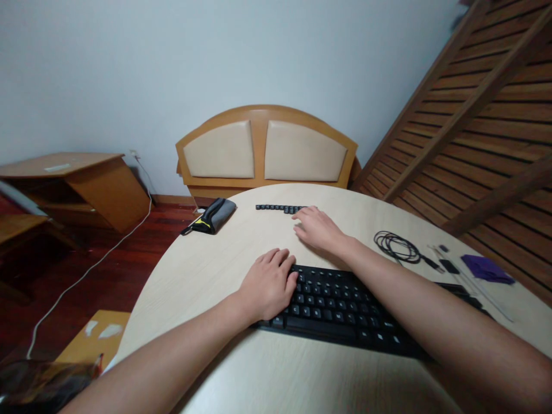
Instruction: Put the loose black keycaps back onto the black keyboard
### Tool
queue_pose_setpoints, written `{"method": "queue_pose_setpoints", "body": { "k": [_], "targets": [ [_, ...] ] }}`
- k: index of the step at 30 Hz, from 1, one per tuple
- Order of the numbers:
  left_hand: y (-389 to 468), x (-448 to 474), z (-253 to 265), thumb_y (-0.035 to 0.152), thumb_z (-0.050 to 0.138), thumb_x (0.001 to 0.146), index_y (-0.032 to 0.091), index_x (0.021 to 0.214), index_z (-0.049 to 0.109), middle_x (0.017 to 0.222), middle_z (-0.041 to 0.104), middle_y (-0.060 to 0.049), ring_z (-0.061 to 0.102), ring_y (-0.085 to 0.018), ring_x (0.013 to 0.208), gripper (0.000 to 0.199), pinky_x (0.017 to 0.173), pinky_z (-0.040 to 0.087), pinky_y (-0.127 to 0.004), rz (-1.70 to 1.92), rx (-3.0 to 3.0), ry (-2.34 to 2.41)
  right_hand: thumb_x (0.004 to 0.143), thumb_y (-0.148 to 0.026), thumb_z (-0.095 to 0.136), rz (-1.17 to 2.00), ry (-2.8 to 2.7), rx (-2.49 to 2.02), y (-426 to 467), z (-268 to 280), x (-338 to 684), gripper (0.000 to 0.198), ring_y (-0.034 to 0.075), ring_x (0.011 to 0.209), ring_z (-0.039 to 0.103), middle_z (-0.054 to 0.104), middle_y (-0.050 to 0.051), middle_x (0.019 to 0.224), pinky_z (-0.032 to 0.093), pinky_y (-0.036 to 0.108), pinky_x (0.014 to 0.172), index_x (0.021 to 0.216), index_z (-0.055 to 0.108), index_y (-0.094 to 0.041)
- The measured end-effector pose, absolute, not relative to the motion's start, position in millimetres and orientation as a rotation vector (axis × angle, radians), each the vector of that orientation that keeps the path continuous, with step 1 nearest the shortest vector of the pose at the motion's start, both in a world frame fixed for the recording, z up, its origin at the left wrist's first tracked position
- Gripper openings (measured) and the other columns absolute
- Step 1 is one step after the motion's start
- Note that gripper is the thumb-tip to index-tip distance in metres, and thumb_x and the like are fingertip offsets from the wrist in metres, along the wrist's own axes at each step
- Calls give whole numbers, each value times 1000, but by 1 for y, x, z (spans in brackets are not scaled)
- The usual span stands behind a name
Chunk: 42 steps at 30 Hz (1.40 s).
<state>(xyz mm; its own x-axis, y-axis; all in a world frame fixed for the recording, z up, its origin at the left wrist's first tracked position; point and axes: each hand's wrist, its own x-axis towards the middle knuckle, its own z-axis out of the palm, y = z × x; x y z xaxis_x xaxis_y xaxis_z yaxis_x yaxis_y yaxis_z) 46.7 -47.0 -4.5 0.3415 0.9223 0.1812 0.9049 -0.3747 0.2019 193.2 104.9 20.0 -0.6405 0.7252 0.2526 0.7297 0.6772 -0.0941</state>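
Observation:
My left hand (268,286) lies over the left end of a black keyboard (328,326). Its fingers stretch out toward the far edge and its thumb rests on the keys; part of the keyboard is hidden under it. Farther back, my right hand (318,229) reaches to the right end of a row of loose black keycaps (271,207). The right fingers are extended and a little apart, with the fingertips at a shorter second row of keycaps. I see nothing held between them. My right forearm crosses above the right part of the keyboard and covers some of it.
A grey and black pouch (219,215) lies at the table's (194,282) left edge. On the right are a coiled black cable (399,248), a purple cloth (486,268) and small items. A headboard (259,149) stands behind, a wooden slatted panel (474,115) at right.

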Motion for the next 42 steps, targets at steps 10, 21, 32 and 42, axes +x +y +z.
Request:
{"method": "queue_pose_setpoints", "body": {
  "k": [10,21,32,42],
  "targets": [
    [-46,46,-2,41,37,104,15,132,58,141,56,-12,49,-31,131,43,110,41,-50,431,2492,1699,91,-30,61,-172,-2566,-1327,147,-1,160,40,34,132,39,50,17,143,35,48,106,127,63,-12],
    [-46,45,-4,41,37,104,16,133,58,140,56,-13,50,-31,130,44,108,42,-50,442,2494,1684,93,-22,59,-145,-2545,-1239,136,-1,158,20,32,129,39,63,14,125,33,45,106,108,70,-14],
    [-48,45,-3,44,38,104,17,135,57,139,58,-12,52,-30,128,45,108,42,-50,462,2510,1645,93,-23,64,220,-2564,-1101,47,11,236,13,26,104,63,74,8,104,47,42,93,102,71,-19],
    [-50,45,3,40,46,102,16,135,56,137,60,-11,55,-28,126,42,108,42,-47,491,2517,1560,97,-32,57,960,-2139,-916,11,-5,258,20,19,95,68,73,5,108,53,34,87,109,68,-20]
  ]
}}
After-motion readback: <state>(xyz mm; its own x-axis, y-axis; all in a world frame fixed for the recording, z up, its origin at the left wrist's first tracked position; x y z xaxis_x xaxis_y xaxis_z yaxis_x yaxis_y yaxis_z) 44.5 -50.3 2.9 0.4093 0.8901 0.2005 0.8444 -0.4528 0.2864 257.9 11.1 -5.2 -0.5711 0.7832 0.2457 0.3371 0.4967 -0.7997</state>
